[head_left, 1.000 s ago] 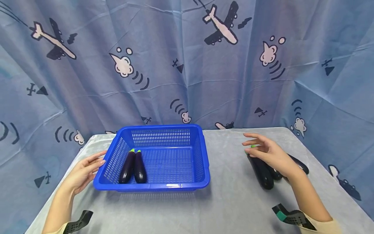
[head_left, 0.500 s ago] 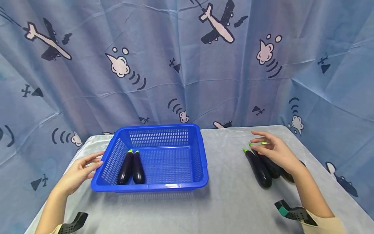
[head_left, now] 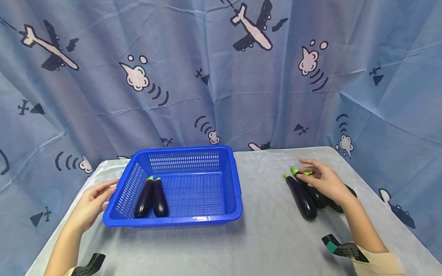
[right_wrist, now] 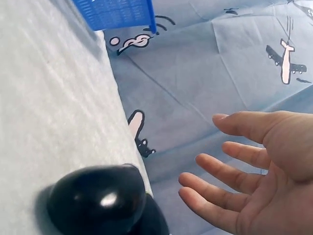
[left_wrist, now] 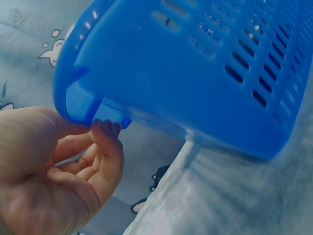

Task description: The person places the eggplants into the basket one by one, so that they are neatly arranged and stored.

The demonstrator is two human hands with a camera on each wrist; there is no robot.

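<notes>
At the left of the head view, my left hand is at the left rim of a blue plastic basket; in the left wrist view its thumb and curled fingers pinch that rim. Inside the basket two dark eggplants, a left one and a right one, lie side by side. My right hand hovers with loosely spread fingers, holding nothing, over several more eggplants on the table. The leftmost of these eggplants shows whole; the hand and forearm partly cover the others. A glossy eggplant end fills the right wrist view's lower left.
A pale grey cloth covers the table. Behind and around it hangs a blue curtain printed with airplanes and clouds. Bare tabletop lies between the basket and the right-hand eggplants.
My right hand has moved right, off the leftmost eggplant's stem and over its neighbours. The head view has shifted slightly. The left hand stays at the basket rim.
</notes>
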